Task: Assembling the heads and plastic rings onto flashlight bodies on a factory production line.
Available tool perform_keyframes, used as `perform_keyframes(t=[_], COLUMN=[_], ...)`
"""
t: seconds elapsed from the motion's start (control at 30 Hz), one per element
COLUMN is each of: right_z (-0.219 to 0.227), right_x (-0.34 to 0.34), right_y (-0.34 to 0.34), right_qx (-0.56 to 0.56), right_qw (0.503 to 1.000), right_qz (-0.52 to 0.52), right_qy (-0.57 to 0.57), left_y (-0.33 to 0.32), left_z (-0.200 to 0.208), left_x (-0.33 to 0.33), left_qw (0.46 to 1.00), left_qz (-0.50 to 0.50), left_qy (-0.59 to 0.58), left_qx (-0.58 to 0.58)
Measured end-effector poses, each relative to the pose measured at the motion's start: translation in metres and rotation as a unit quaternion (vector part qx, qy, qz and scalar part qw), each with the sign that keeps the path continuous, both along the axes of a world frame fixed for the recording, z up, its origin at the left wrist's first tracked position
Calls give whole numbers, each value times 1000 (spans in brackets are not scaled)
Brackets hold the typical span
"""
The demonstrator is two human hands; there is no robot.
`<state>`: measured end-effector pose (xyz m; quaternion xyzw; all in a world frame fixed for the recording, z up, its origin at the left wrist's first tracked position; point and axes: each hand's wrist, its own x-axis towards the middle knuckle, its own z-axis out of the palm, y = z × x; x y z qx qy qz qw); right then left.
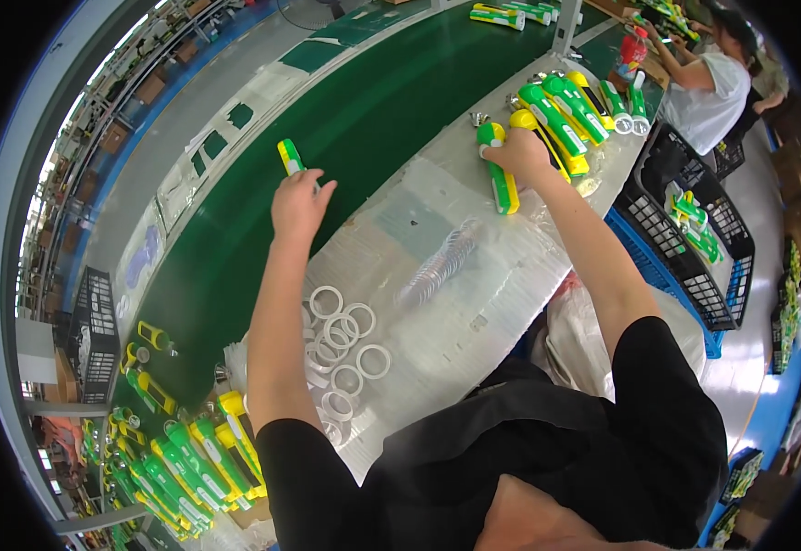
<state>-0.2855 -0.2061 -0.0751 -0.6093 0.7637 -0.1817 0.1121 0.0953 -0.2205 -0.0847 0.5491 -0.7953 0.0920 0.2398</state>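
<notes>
My left hand [297, 209] reaches over the green belt, its fingers at the near end of a green and yellow flashlight [288, 154]; the thumb sticks out to the side. That end of the flashlight is partly hidden by the hand. At the right, my right hand [521, 156] grips another green and yellow flashlight [503, 184] by its upper part, above the worktable [510, 275]. Just beyond it lies a group of similar flashlights [561, 115], some with silvery reflector cups [480, 119] near their ends. Several white rings [374, 362] and a row of clear discs [442, 262] lie between my arms.
The green conveyor belt [373, 138] runs along the table's far side. More flashlights [189, 468] crowd the lower left. A black crate [694, 230] with flashlight parts stands at the right on a blue one. A red bottle [632, 50] and a co-worker [708, 96] are at upper right.
</notes>
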Motion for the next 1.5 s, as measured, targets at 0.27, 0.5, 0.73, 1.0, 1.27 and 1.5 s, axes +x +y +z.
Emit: perform_keyframes(t=[0.27, 0.5, 0.73, 1.0, 1.27, 1.5], right_z=[11, 36, 31, -1, 3, 6], right_x=[2, 21, 45, 71, 70, 76], right_y=[42, 122, 179, 227, 225, 222], right_qx=[56, -51, 58, 275, 255, 238], right_qw=[900, 830, 878, 668, 606, 607], right_qz=[172, 473, 399, 362, 285, 300], right_qy=[-396, -292, -257, -589, -698, -696], left_y=[49, 115, 210, 262, 240, 221], left_z=[29, 51, 32, 27, 1, -26], left_x=[-105, -131, -143, -147, -106, -85], left_qw=[911, 715, 792, 926, 919, 988], left_qz=[-107, -100, -23, -214, -47, 6], left_qy=[363, 445, 529, 310, 384, 107], left_qx=[166, 529, 303, 25, 73, 115])
